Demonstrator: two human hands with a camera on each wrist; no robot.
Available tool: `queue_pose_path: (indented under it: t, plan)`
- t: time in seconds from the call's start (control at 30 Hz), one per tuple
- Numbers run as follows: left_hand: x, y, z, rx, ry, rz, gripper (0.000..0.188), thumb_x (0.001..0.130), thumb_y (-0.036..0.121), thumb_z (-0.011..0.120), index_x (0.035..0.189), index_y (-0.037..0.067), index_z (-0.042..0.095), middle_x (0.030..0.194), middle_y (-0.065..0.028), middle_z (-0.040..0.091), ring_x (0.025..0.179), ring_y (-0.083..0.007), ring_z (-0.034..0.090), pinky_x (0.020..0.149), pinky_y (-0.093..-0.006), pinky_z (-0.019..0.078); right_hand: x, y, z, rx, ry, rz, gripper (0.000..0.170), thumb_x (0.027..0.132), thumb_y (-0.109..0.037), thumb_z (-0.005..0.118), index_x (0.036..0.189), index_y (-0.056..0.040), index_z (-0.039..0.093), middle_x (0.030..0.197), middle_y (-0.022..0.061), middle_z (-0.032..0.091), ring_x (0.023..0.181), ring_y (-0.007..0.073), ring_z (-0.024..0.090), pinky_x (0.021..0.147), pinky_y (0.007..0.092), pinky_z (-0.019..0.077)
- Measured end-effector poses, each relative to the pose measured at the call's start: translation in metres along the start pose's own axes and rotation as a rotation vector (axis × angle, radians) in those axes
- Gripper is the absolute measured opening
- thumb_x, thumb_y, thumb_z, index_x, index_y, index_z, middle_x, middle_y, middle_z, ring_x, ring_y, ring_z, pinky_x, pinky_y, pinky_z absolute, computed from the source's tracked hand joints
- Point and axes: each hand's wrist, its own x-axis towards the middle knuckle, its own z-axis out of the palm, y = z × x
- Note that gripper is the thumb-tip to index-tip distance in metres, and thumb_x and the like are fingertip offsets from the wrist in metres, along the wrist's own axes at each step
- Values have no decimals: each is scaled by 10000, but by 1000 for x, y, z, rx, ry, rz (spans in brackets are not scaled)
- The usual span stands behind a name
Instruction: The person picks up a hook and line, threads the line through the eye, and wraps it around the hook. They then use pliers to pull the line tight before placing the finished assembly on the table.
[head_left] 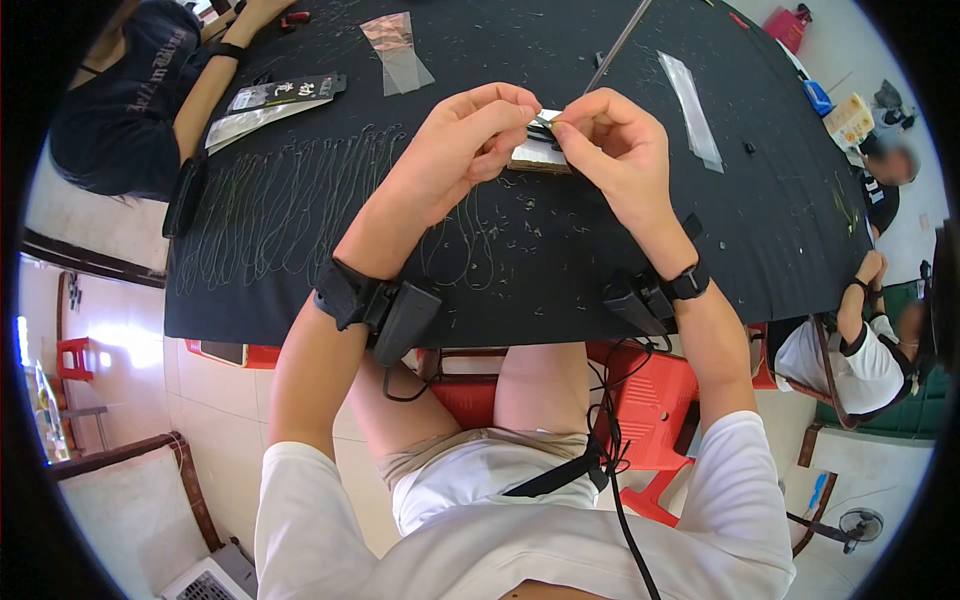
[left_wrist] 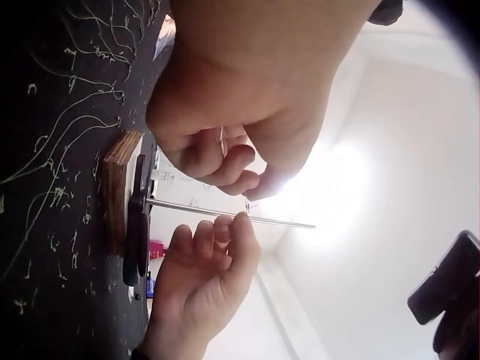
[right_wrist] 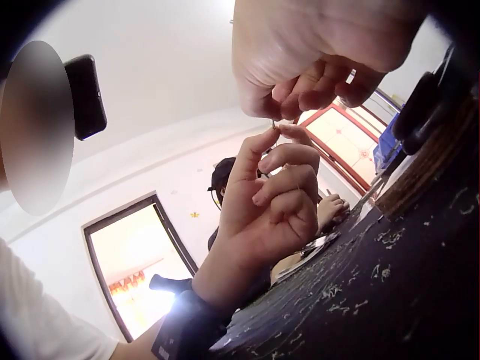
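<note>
My left hand [head_left: 455, 145] and right hand [head_left: 625, 160] meet fingertip to fingertip over a wooden block [head_left: 540, 160] with a pale top. Between them, thumb and forefinger of each hand pinch a tiny thin strand [left_wrist: 247, 201], mostly hidden by the fingertips; I cannot tell its exact kind. The left hand's other fingers curl toward the palm, and so do those of the right hand [left_wrist: 202, 289]. A dark holder [left_wrist: 137, 217] sits on the block, and a slim metal rod [head_left: 620, 45] slants up and away from it, behind the hands.
Many thin looped lines [head_left: 290, 200] lie side by side on the black tablecloth [head_left: 780, 240] at left, with scattered clippings near the block. Beyond are a printed packet [head_left: 285, 95], a clear bag [head_left: 400, 60] and a long plastic sleeve [head_left: 690, 110]. Other people sit at both sides.
</note>
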Motion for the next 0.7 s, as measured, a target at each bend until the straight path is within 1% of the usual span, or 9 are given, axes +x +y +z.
queue_pose_path:
  t: [0.13,0.23,0.37,0.57,0.63,0.7]
  plan:
    - [0,1,0,20,-26,-41,166,886,184,485,938,33,529,594,69,370,445,3,285,394,-140,216,0,-1,-2,19,-8,26,74,783,-75,626,846,-48,597,716,-31,591,600,1,493,551,149,379]
    - [0,0,-1,47,-48,-38,162,885,182,495,934,33,537,593,72,372,449,6,293,397,-137,220,0,0,-4,20,-11,36,69,785,-70,623,843,-45,596,726,-30,595,608,1,497,555,149,380]
    - [-1,0,0,64,-16,-43,158,878,177,515,926,30,548,593,75,377,452,8,299,397,-135,222,1,0,-3,27,-6,38,69,786,-67,620,848,-43,599,730,-30,595,613,2,498,557,151,381]
    - [-1,0,0,14,-7,-51,152,869,171,540,924,30,556,595,77,379,454,11,302,397,-135,224,1,1,-3,21,-7,26,84,789,-78,624,864,-43,608,736,-29,597,618,7,499,562,155,384]
    - [-1,1,-1,-72,-18,-70,167,836,149,575,908,-1,597,589,76,387,473,2,303,411,-165,208,1,1,-4,3,2,9,80,793,-82,626,862,-46,610,732,-33,593,609,3,491,553,154,379]
    - [-1,1,-1,-47,-12,-69,162,853,160,561,919,12,572,595,80,381,466,6,301,405,-153,214,3,4,-3,30,-1,14,76,794,-81,625,860,-47,609,726,-38,588,605,0,486,546,152,375]
